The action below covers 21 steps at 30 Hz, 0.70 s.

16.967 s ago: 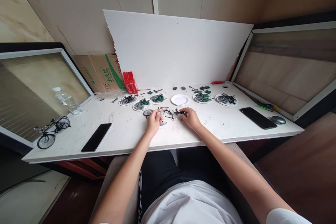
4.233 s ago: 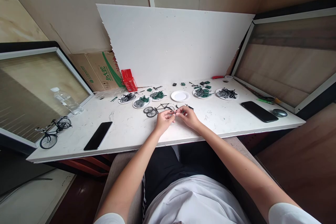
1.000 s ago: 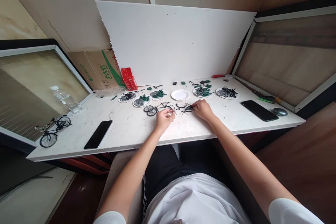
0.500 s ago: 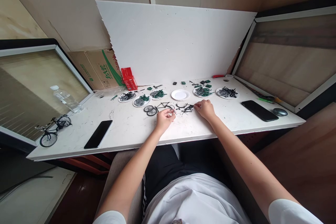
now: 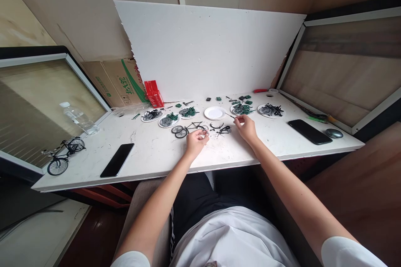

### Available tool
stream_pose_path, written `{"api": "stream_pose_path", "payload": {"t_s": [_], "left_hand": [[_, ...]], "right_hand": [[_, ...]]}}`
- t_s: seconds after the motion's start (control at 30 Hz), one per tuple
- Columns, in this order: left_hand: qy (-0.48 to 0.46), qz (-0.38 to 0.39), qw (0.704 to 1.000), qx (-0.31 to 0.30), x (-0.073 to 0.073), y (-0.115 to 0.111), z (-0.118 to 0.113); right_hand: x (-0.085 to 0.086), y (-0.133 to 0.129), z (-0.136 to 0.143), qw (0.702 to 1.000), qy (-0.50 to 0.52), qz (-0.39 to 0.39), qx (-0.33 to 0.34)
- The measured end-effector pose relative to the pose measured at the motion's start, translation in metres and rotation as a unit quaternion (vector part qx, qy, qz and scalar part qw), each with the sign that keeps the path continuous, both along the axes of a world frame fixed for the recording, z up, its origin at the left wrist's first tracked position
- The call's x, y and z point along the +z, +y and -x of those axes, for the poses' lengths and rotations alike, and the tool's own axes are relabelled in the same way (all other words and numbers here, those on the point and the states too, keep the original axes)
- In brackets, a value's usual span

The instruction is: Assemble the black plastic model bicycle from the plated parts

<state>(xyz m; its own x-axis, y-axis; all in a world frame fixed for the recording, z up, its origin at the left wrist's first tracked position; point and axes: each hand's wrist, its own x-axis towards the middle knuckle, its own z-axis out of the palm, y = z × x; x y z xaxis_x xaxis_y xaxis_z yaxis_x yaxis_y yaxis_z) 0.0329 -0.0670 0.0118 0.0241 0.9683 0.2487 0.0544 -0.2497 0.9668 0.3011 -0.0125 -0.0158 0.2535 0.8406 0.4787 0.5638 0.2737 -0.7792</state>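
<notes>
My left hand (image 5: 196, 141) is closed in a pinch just above the white table, beside a black model bicycle frame (image 5: 194, 126). Whatever lies between its fingertips is too small to make out. Two small spoked wheels (image 5: 181, 132) lie left of that hand. Raised slightly on the right, my right hand (image 5: 246, 127) pinches a thin dark rod (image 5: 231, 116), tool-like, its tip pointing left toward an empty white paper plate (image 5: 215, 113). Between the hands lie curved black parts (image 5: 216, 126) and a black piece with a round end (image 5: 224, 130).
Paper plates of black and green model parts (image 5: 169, 120) line the back, under a white board (image 5: 206, 50). A finished model bicycle (image 5: 65, 154), a water bottle (image 5: 79, 119) and a phone (image 5: 117, 160) stand or lie left. Another phone (image 5: 309, 132) and a mouse (image 5: 334, 133) are right.
My right hand has lifted from beside the black parts and shifted slightly right; the thin dark rod now shows in its fingers. The left hand has hardly moved.
</notes>
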Motion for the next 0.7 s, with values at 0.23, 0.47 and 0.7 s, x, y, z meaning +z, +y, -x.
{"api": "stream_pose_path", "payload": {"t_s": [0.23, 0.47, 0.7], "left_hand": [[0.0, -0.019, 0.999, 0.037, -0.005, 0.005, 0.001], [-0.016, -0.03, 0.996, 0.077, -0.01, 0.013, 0.004], [-0.03, -0.025, 0.993, 0.107, -0.011, 0.017, 0.005]], "right_hand": [[0.016, -0.017, 0.02, 0.992, 0.103, -0.052, 0.055], [0.016, -0.033, 0.064, 0.98, 0.102, -0.088, 0.148], [0.009, -0.045, 0.087, 0.972, -0.022, -0.137, 0.191]]}}
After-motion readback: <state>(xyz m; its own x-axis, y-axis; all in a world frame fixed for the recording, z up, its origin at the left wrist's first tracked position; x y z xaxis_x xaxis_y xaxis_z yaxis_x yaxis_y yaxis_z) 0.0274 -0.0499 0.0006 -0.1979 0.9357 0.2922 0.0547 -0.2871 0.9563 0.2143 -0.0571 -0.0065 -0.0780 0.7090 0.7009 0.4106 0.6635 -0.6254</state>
